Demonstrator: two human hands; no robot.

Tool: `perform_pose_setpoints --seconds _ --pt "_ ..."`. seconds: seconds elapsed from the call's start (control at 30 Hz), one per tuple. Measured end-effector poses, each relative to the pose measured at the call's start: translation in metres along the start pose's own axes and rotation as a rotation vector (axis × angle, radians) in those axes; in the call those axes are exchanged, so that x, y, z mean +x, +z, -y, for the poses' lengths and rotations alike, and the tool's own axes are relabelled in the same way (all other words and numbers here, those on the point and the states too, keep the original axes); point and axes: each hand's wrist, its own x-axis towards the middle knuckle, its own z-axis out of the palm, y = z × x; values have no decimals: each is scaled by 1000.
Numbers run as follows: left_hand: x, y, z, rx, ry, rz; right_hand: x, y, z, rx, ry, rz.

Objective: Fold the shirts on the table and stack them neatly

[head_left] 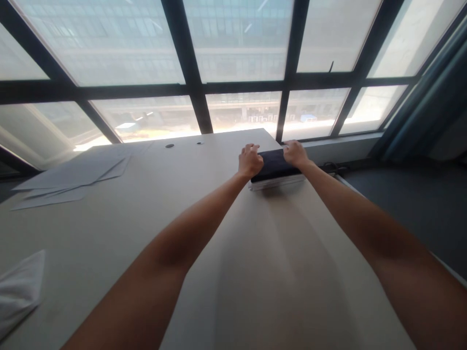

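Note:
A dark navy folded cloth lies on a white, layered stack toward the far right end of the table. My left hand has its fingers curled at the cloth's left edge. On the opposite side, my right hand is closed over the right edge, near the far corner. Both arms reach out straight across the tabletop. Parts of the fingers are hidden behind the hands, and the white stack's material is too small to make out.
The white table fills most of the view. Loose paper sheets lie at its far left, and a white cloth at the near left. Two round holes pierce the far side. Windows stand behind; a blue curtain hangs right.

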Motion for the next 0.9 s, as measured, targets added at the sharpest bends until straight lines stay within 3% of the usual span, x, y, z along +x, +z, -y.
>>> perform_pose_setpoints --seconds 0.07,0.17,0.27,0.57,0.67,0.8,0.9 --pt "7 10 -10 59 138 180 -1 9 20 -2 -171 121" --pt "4 28 -13 117 128 357 -8 24 30 -28 -206 329" --pt "-4 37 -5 152 39 363 -13 32 16 -49 -73 422" --pt "0 30 18 114 -215 423 -8 22 -24 -46 166 466" --pt "3 14 39 113 -306 435 -12 13 -37 -53 290 391" --pt "-1 -34 87 166 -365 318 -20 -3 -51 -43 377 57" --pt "-17 -69 121 237 -370 296 -29 -12 -38 -3 321 -129"
